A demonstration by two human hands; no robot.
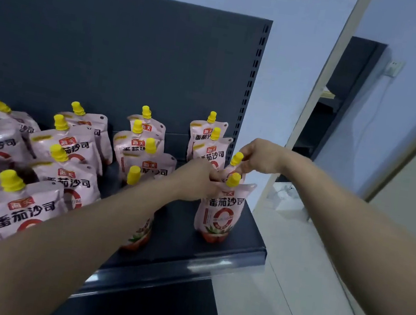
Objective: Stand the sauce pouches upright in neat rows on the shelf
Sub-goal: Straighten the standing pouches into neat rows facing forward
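Observation:
Pink sauce pouches with yellow caps stand in rows on a dark shelf (243,234). In the rightmost row, the front pouch (221,214) stands upright near the shelf's front right corner. My left hand (196,180) pinches its top left corner. Just behind it a second pouch (236,159) shows mostly its yellow cap; my right hand (260,156) grips it at the spout. Two more upright pouches (205,140) stand further back in that row. My left forearm hides part of another pouch (142,231) in the neighbouring row.
Several pouches (22,207) crowd the left side, some leaning. The shelf's dark back panel (113,60) rises behind. The shelf ends at the right, with a pale tiled floor (289,292) beyond and a doorway with another dark rack (347,97).

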